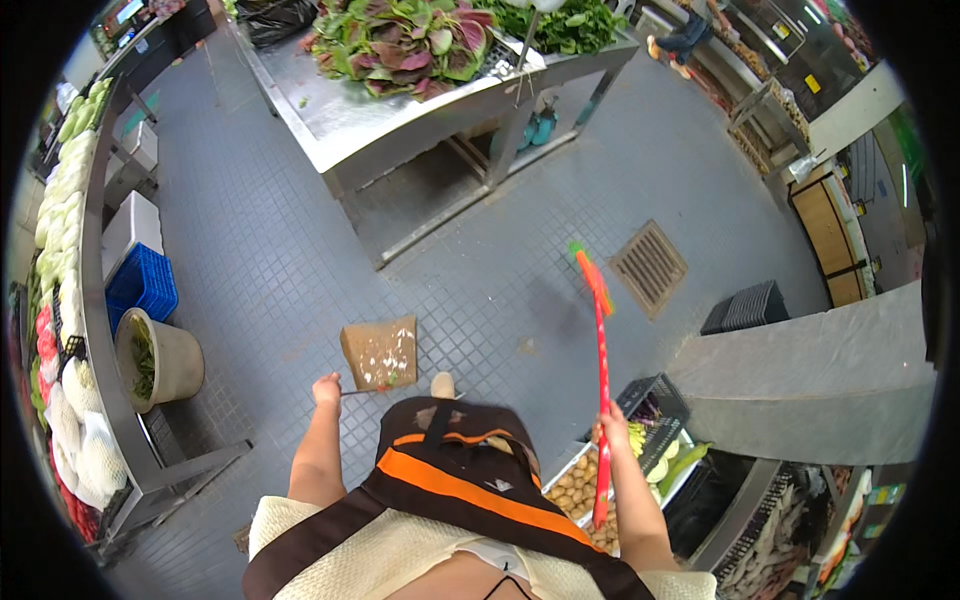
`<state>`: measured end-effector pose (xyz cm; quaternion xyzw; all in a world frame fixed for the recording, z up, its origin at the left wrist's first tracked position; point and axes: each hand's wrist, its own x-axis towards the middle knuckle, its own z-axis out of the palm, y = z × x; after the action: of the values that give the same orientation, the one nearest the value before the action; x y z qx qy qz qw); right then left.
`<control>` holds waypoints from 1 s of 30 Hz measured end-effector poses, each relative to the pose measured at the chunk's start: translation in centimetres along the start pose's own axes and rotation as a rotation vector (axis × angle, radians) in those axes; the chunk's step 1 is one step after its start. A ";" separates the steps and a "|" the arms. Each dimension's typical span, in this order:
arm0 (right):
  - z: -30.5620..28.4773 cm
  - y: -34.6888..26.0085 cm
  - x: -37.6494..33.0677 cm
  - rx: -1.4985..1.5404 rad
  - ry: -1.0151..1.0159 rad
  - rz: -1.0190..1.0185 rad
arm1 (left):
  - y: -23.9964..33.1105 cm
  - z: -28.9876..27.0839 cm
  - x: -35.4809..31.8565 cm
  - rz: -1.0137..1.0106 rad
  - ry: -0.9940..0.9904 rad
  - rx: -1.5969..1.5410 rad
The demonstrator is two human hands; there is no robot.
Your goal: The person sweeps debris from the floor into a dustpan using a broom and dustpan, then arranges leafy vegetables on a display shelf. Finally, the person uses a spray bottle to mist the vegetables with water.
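My left hand (326, 388) grips the thin handle of a brown dustpan (381, 353) that hangs just above the grey tiled floor, with white scraps and a bit of green inside it. My right hand (612, 428) is closed around the red handle of a broom (601, 340); its orange and green head points away from me, toward a floor drain grate (650, 267). I wear a brown apron with orange stripes (455, 480). One shoe tip (442, 384) shows beside the dustpan.
A steel table (380, 120) with red-green leafy vegetables stands ahead. A steel rack of cabbages (65, 230), a blue crate (145, 285) and a bucket (160, 360) line the left. Produce boxes (640, 460) and a grey counter (810, 380) sit at the right. Another person (690, 35) walks far off.
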<state>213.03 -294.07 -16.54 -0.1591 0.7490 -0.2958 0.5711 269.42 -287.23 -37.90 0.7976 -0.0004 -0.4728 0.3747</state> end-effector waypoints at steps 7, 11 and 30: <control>3.2 -16.7 14.6 -0.028 0.069 -0.024 | 4.4 8.0 2.2 0.075 0.075 0.094; 6.0 -25.3 29.4 -0.107 0.080 -0.117 | 9.2 12.9 0.0 0.013 0.057 0.251; 11.2 -20.2 34.3 -1.064 -0.200 -0.235 | 15.7 25.6 4.7 -0.052 -0.032 0.570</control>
<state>211.45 -332.41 -31.90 -0.5357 0.7144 0.0783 0.4434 258.28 -315.49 -39.03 0.8629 -0.1186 -0.4756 0.1230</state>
